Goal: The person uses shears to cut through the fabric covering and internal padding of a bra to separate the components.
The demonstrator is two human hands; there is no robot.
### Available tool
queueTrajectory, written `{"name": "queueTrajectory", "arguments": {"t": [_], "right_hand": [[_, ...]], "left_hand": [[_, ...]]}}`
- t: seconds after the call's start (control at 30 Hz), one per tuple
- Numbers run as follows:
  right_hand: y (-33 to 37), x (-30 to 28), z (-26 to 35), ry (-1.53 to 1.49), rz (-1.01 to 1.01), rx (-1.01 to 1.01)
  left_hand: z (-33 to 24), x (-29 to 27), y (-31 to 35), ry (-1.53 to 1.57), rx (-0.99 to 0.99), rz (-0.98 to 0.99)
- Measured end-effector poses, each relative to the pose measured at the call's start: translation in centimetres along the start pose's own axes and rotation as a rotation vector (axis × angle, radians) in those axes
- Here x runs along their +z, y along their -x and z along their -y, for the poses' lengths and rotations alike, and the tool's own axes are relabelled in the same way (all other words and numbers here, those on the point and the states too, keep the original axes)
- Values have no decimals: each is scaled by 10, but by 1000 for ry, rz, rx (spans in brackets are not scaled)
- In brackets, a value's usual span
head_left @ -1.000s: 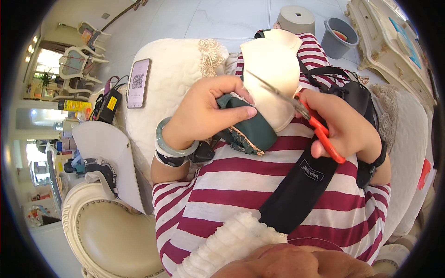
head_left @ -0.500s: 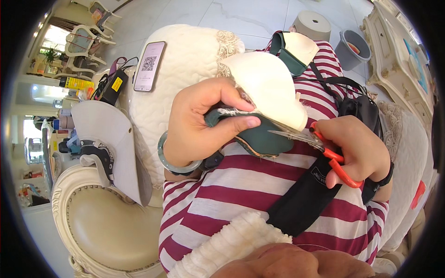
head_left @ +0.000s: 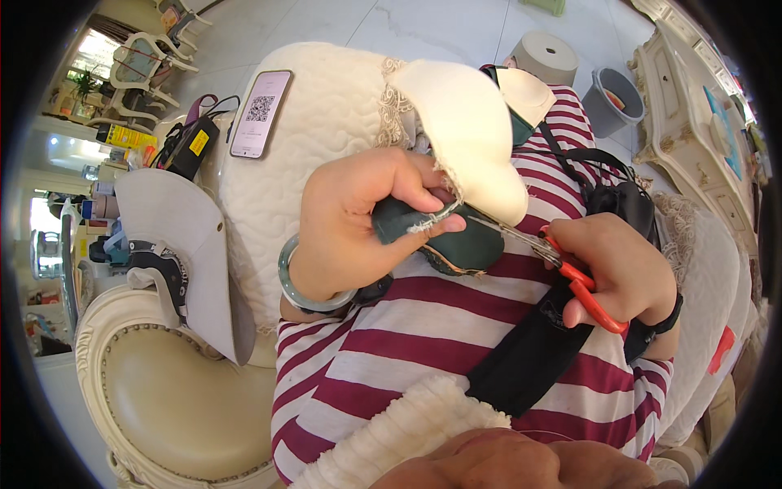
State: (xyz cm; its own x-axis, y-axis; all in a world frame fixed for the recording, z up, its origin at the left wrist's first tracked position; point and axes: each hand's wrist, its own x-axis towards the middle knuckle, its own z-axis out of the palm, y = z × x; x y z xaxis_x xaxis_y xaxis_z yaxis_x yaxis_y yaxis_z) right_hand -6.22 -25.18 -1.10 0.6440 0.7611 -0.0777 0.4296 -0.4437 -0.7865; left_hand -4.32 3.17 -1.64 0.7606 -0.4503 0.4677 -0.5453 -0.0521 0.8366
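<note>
My left hand [head_left: 366, 216] pinches a dark green fabric piece [head_left: 468, 244] by its frayed white edge, between thumb and fingers. Joined along that edge is a cream padded bra cup [head_left: 468, 114], its rounded side standing up beyond my fingertips. In my right hand [head_left: 619, 265] are red-handled scissors [head_left: 599, 310], my fingers through the loops. Their blades reach left between the cup and the green fabric; the tips are partly hidden there. A second cream cup with green fabric [head_left: 525, 94] lies farther out on my striped lap.
A phone [head_left: 261, 114] lies on the cream quilted cover [head_left: 326, 98] at left. Nearby are a grey sun visor [head_left: 183, 244], a black bag [head_left: 191, 147] and a cream chair [head_left: 175, 383]. Black straps [head_left: 595, 159] trail over my lap. A grey bucket [head_left: 615, 102] and round stool [head_left: 546, 61] stand ahead.
My left hand has turned the piece slightly, so the cup stands more upright and more frayed edge shows. The scissor blades have moved a little up, deeper between cup and fabric.
</note>
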Motion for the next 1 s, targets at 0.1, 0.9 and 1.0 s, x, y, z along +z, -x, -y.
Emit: {"name": "queueTrajectory", "arguments": {"t": [0.1, 0.9, 1.0], "right_hand": [[-2, -1, -3, -4, -13, -49], [-18, 13, -11, -345, -65, -87], [-21, 18, -15, -363, -111, -77]], "left_hand": [[-3, -4, -3, 23, -81, 22], [18, 14, -20, 185, -25, 91], [17, 13, -22, 197, -14, 91]]}}
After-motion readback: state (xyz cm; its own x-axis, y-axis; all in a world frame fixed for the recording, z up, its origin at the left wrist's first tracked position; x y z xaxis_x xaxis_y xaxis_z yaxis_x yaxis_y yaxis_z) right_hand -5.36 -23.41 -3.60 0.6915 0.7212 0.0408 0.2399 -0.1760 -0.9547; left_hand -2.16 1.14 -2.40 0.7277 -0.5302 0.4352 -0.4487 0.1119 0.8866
